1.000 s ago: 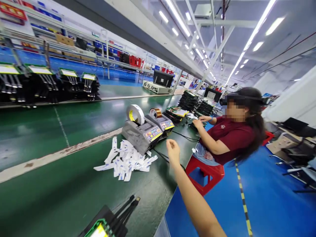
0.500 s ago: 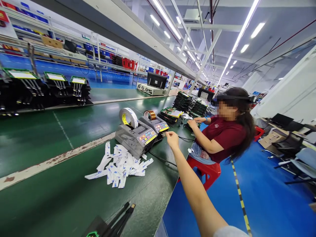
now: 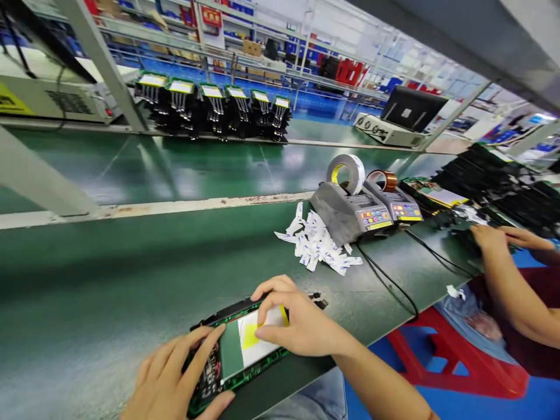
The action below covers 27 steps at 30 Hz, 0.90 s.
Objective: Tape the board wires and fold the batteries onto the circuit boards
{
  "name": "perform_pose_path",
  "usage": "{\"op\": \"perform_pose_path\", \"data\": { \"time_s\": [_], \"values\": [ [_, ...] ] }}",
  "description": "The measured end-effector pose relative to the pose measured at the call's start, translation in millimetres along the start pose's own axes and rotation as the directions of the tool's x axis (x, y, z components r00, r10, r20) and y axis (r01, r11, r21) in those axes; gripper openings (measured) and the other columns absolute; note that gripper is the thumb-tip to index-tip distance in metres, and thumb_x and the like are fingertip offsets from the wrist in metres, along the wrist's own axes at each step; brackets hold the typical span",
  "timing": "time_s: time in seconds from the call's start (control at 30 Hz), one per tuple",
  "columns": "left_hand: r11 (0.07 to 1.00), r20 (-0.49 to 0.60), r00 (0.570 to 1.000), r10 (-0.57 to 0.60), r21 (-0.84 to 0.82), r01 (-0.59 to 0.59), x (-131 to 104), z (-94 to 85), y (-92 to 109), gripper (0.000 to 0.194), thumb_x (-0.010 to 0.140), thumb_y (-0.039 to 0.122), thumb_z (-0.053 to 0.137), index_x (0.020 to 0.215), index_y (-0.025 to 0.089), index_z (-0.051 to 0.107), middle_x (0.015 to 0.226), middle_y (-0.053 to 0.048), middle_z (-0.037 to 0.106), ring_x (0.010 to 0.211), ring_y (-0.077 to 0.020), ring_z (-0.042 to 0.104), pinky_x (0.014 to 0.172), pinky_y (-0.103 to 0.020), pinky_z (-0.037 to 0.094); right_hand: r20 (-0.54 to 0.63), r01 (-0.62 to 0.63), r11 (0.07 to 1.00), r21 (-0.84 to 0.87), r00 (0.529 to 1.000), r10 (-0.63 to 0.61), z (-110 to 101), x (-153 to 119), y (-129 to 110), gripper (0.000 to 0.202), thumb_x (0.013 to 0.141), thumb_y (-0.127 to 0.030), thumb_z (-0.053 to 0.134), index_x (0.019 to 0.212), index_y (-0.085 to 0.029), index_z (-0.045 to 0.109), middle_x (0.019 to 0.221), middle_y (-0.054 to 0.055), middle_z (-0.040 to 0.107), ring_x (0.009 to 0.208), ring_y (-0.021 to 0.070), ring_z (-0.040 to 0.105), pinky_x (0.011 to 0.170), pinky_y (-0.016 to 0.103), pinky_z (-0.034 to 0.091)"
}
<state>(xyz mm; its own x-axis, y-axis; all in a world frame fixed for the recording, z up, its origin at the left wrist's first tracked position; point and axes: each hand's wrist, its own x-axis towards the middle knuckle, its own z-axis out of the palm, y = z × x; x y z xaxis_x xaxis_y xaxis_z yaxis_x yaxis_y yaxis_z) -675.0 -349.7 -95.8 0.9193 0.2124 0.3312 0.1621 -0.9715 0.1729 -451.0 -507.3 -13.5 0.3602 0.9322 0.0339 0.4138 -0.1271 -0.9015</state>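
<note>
A green circuit board (image 3: 258,365) in a black housing lies near the table's front edge, with a white rectangular pad (image 3: 261,349) on top. My left hand (image 3: 175,367) spans the board's left end, its fingers on the far side and thumb on the near side. My right hand (image 3: 297,321) bends over the pad, thumb and forefinger pinched at a small piece of yellow tape (image 3: 250,336) that lies against the white surface. Black cables with metal plugs (image 3: 322,303) stick out past the board's right end.
White tape strips (image 3: 317,242) lie heaped before two tape dispensers (image 3: 350,210), one with a white roll, one with an amber roll (image 3: 387,181). A co-worker's hands (image 3: 494,239) work at the right beside stacked black units (image 3: 476,169). More board units (image 3: 214,105) line the back.
My right hand has come back from the amber-tape dispenser to the board. My left hand has entered view on the board. The view has turned left and down.
</note>
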Motion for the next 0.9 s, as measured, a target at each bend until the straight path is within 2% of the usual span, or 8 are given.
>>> {"op": "perform_pose_path", "data": {
  "time_s": [0.13,0.23,0.43,0.57,0.7,0.73,0.83,0.9],
  "values": [
    [1.0,-0.025,1.0,0.004,-0.018,-0.005,5,-8.5,7,0.072,0.082,0.061,0.065,0.145,0.032,0.045,0.123,-0.006,0.066,0.104,-0.0285,0.062,0.086,-0.04,0.045,0.034,-0.027,0.996,-0.083,0.999,0.03,15,14,-1,0.017,0.077,-0.016,0.082,0.077,-0.021,0.065,0.116,0.001,0.065,0.114,0.0186,0.056,0.105,0.038,0.041],
    [0.999,-0.016,1.0,-0.021,-0.037,0.02,2,-7.9,8,0.072,0.083,0.062,0.064,0.146,0.032,0.045,0.125,-0.006,0.065,0.105,-0.0289,0.06,0.087,-0.04,0.046,0.039,-0.049,0.992,-0.119,0.998,0.054,21,18,1,0.017,0.078,-0.018,0.082,0.079,-0.021,0.066,0.116,0.002,0.065,0.114,0.0195,0.055,0.103,0.039,0.042],
    [0.999,0.004,1.0,-0.015,-0.03,0.015,-2,-3.7,6,0.074,0.084,0.063,0.063,0.149,0.032,0.042,0.127,-0.005,0.063,0.107,-0.0282,0.058,0.086,-0.038,0.046,-0.028,-0.019,0.971,-0.24,1.0,0.013,33,20,4,0.02,0.079,-0.02,0.083,0.084,-0.021,0.064,0.116,0.003,0.064,0.117,0.0212,0.054,0.104,0.04,0.042],
    [1.0,-0.002,1.0,0.003,-0.021,-0.003,-1,-3.9,5,0.073,0.086,0.064,0.061,0.149,0.031,0.041,0.129,-0.006,0.062,0.109,-0.0281,0.056,0.088,-0.04,0.045,-0.059,0.048,0.931,-0.362,0.995,-0.075,40,17,10,0.021,0.081,-0.027,0.082,0.089,-0.021,0.063,0.117,0.005,0.062,0.116,0.0239,0.053,0.103,0.042,0.043],
    [1.0,0.021,1.0,0.002,-0.023,-0.002,-2,-3.3,5,0.071,0.088,0.062,0.059,0.15,0.033,0.04,0.13,-0.005,0.061,0.111,-0.0284,0.054,0.089,-0.04,0.044,-0.155,0.097,0.85,-0.518,0.967,-0.204,45,10,15,0.046,0.082,-0.035,0.081,0.119,-0.02,0.06,0.123,0.012,0.056,0.112,0.0276,0.051,0.097,0.045,0.046],
    [1.0,0.028,1.0,-0.002,-0.021,0.003,-3,-3.1,5,0.071,0.088,0.062,0.059,0.15,0.033,0.04,0.13,-0.005,0.061,0.112,-0.0286,0.054,0.089,-0.04,0.044,-0.162,0.128,0.825,-0.551,0.953,-0.257,46,8,17,0.045,0.084,-0.036,0.079,0.121,-0.02,0.06,0.122,0.012,0.056,0.109,0.0267,0.051,0.095,0.043,0.046],
    [1.0,0.04,0.999,-0.009,-0.012,0.01,-4,-3.0,5,0.072,0.088,0.062,0.059,0.151,0.033,0.039,0.131,-0.005,0.06,0.112,-0.0291,0.053,0.089,-0.04,0.043,-0.118,0.259,0.737,-0.624,0.901,-0.417,47,5,21,0.019,0.093,-0.034,0.068,0.109,-0.022,0.064,0.113,0.007,0.06,0.1,0.0224,0.052,0.09,0.038,0.045],
    [1.0,0.031,0.999,-0.008,-0.011,0.008,-4,-3.8,5,0.072,0.088,0.061,0.059,0.151,0.032,0.039,0.131,-0.005,0.06,0.112,-0.0288,0.053,0.09,-0.04,0.042,-0.069,0.324,0.688,-0.649,0.876,-0.477,46,4,22,0.019,0.097,-0.036,0.064,0.108,-0.021,0.066,0.109,0.007,0.063,0.097,0.0209,0.052,0.088,0.038,0.043]
  ]
}}
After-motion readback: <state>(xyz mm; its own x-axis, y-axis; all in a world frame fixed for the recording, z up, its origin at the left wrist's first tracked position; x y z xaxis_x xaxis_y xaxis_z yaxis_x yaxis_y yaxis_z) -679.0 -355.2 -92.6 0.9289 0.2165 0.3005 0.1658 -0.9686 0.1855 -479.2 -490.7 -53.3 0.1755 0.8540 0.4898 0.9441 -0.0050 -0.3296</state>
